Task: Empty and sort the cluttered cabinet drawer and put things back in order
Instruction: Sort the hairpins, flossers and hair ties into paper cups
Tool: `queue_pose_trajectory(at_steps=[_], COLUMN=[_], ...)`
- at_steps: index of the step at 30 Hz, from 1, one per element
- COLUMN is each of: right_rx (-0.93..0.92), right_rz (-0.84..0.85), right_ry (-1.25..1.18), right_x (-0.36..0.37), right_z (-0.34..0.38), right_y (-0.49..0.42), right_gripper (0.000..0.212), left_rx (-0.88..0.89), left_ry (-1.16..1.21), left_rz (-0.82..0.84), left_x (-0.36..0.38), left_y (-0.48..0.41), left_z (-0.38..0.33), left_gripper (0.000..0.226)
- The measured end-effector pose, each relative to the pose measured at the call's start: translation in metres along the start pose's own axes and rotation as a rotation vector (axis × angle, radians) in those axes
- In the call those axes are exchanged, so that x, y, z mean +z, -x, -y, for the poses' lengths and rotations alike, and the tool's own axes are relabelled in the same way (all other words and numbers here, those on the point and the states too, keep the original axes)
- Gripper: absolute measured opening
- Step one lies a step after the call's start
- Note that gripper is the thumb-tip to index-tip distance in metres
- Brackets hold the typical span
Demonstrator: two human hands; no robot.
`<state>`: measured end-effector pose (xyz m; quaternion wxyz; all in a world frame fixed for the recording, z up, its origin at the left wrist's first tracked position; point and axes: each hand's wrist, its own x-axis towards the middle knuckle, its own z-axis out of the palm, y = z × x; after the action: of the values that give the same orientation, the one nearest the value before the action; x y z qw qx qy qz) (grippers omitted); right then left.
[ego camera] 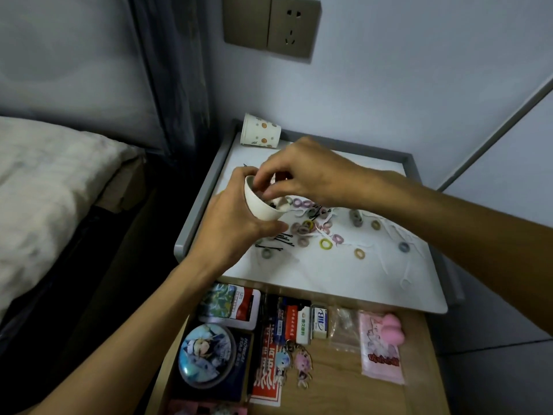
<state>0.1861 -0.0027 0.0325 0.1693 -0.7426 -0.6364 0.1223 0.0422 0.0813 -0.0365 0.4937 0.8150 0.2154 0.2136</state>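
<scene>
A: Starting at the left, what do you make of it?

B: The bed point(45, 175) lies off to the left and has no part in this. Next is the left hand point(236, 223), wrapped round a white cup point(263, 206). It holds the cup tilted above the counter point(344, 274), mouth toward the right.

A: And the right hand?

B: The right hand point(302, 175) reaches over from the right, fingertips bunched in the cup's mouth. I cannot tell whether they pinch anything. Something dark lies inside the cup.

A: So the step is sorting small bits with the cup?

B: That's my guess. The hair ties point(325, 243) lie scattered on the counter to the right of the cup, and the bobby pins point(273, 248) are just below it. A spotted cup point(260, 130) lies on its side at the back.

A: How to do it well?

B: Hold the cup more upright, or the contents may spill. Bring it low beside the ties so each reach is short. Put one kind in each cup; the spotted one could take the pins. The pins are thin and flat, so nip each by one end.

A: And the drawer?

B: The drawer point(344, 381) stands open below the counter. It holds things from a round tin point(206, 354) at the left to a pink packet point(380, 348) at the right. I'd say the sorting is about midway.
</scene>
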Motion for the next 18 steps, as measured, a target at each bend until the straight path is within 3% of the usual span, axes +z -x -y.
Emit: queue_pose_trajectory(at_steps=[4,10,14,18], right_rx=[0.185,0.428,0.376,0.396], right_rz=[-0.205,0.119,0.094,0.12], right_ry=[-0.178,0.162,0.19,0.207], right_x=[-0.003,0.033,0.048,0.049], right_z=[-0.039,-0.126,-0.139,-0.142], right_y=[-0.001,0.018,0.019,0.017], right_gripper=[0.01,0.026,0.024,0.01], left_rx=[-0.025,-0.018,-0.012,-0.007], left_ry=[0.037,0.059,0.049,0.038], left_rz=[-0.022,-0.023,-0.02,-0.015], left_x=[-0.005,-0.009,-0.008,-0.006], left_y=[0.001,0.001,-0.001,-0.002], left_z=[0.0,0.0,0.0,0.0], left_gripper=[0.075,0.073,0.074,0.075])
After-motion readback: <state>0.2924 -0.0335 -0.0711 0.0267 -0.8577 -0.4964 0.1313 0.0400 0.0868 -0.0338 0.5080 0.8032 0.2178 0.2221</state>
